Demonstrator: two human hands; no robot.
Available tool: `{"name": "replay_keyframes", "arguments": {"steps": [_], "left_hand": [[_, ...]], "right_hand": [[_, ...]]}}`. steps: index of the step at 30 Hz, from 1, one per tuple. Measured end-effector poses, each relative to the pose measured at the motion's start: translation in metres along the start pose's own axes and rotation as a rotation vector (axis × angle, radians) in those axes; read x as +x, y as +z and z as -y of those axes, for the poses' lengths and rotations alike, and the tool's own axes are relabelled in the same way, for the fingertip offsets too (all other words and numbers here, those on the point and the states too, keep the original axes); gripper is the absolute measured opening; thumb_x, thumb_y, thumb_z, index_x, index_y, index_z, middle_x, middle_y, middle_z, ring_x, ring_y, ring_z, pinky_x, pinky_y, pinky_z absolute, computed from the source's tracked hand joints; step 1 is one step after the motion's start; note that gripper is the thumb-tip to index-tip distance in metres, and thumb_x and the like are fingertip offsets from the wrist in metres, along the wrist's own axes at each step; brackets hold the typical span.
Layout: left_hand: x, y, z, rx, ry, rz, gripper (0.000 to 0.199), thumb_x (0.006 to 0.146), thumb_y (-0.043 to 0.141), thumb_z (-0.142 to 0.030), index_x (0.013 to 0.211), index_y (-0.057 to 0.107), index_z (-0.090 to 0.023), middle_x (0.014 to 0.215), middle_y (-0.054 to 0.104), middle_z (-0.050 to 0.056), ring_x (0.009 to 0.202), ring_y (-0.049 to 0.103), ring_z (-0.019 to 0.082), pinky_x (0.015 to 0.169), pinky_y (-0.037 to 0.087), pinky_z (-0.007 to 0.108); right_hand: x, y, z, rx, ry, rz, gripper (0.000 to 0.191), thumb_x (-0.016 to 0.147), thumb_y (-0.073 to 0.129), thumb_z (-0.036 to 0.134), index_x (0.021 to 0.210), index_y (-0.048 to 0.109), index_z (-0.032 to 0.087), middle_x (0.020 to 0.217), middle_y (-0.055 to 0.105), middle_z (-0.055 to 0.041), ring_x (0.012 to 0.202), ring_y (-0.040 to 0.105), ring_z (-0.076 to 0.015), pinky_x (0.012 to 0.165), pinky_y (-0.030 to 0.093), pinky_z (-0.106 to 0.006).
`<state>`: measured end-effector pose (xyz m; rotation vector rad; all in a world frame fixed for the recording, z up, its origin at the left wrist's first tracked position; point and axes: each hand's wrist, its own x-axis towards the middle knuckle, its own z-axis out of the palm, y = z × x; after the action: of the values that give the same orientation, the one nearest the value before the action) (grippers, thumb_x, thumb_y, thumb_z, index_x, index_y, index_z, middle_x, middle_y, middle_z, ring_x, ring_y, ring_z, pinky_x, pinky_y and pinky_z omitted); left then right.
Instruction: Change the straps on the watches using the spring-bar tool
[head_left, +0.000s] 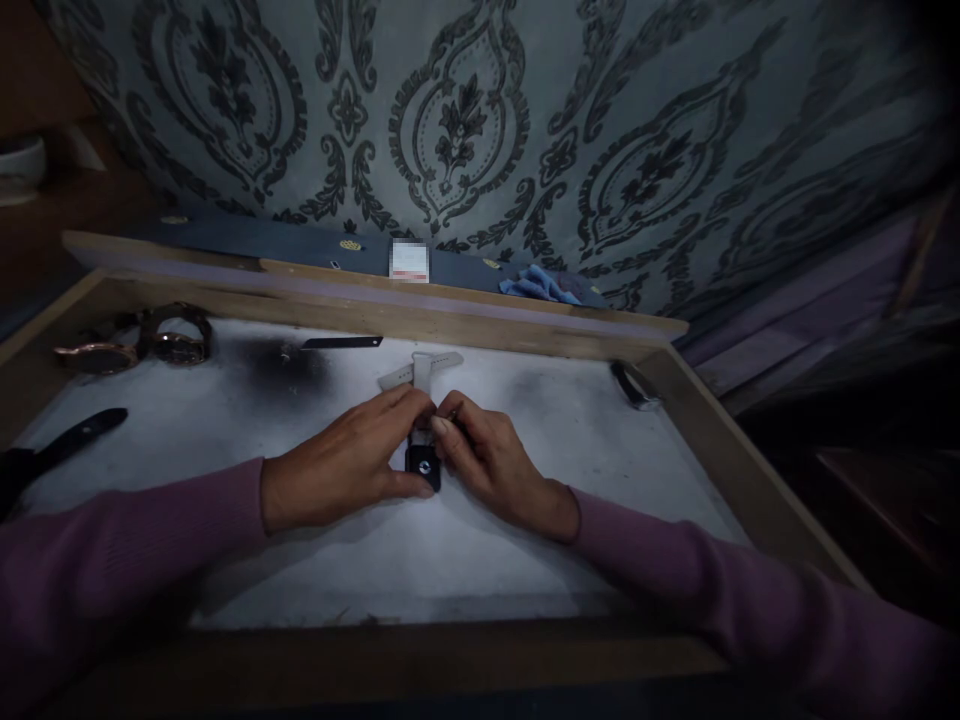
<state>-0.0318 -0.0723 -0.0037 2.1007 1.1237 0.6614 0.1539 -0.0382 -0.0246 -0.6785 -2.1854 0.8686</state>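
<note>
A small dark watch body (424,467) lies face down near the middle of the white tray floor, a light strap (421,374) running up from it. My left hand (352,455) holds the watch from the left, thumb at its lower edge and fingers near the strap joint. On the other side, my right hand (499,455) has its thumb and fingers pinched at that joint; what is between the fingertips is too small to make out. Another pale strap piece (450,361) lies crosswise just beyond the hands.
Two rose-gold watches (178,346) sit at the back left, with a dark strap (90,425) nearer. A black blade-like strip (341,343) lies at the back. Another watch (636,388) is at right. The wooden rim (720,460) surrounds everything; a blue cloth (541,285) lies behind it.
</note>
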Motion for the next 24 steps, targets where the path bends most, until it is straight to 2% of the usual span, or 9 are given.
{"name": "replay_keyframes", "arguments": {"steps": [7, 16, 24], "left_hand": [[0.0002, 0.0003, 0.0010, 0.012, -0.001, 0.013, 0.031, 0.078, 0.072, -0.027, 0.094, 0.047, -0.023, 0.099, 0.054, 0.002, 0.090, 0.053, 0.021, 0.078, 0.045, 0.035], [0.0004, -0.0001, -0.0018, -0.005, -0.004, 0.008, 0.031, 0.077, 0.072, -0.024, 0.093, 0.046, -0.023, 0.099, 0.054, 0.003, 0.091, 0.054, 0.022, 0.079, 0.046, 0.038], [-0.0002, 0.0002, 0.0007, -0.008, 0.003, 0.007, 0.025, 0.079, 0.069, -0.028, 0.092, 0.047, -0.022, 0.100, 0.054, 0.003, 0.091, 0.054, 0.022, 0.080, 0.045, 0.038]], "right_hand": [[0.0000, -0.0003, -0.0008, -0.016, -0.005, -0.002, 0.014, 0.095, 0.043, 0.018, 0.081, 0.041, 0.021, 0.058, 0.045, 0.0062, 0.047, 0.042, -0.0084, 0.046, 0.034, -0.021], [0.0011, 0.0005, -0.0014, 0.001, -0.018, -0.003, 0.015, 0.095, 0.043, 0.017, 0.080, 0.041, 0.021, 0.060, 0.043, 0.0065, 0.047, 0.039, -0.0074, 0.044, 0.032, -0.021], [0.0011, 0.0009, -0.0005, -0.062, -0.088, 0.003, 0.014, 0.095, 0.041, 0.017, 0.082, 0.043, 0.021, 0.070, 0.050, 0.0025, 0.055, 0.046, -0.0097, 0.052, 0.041, -0.024]]}}
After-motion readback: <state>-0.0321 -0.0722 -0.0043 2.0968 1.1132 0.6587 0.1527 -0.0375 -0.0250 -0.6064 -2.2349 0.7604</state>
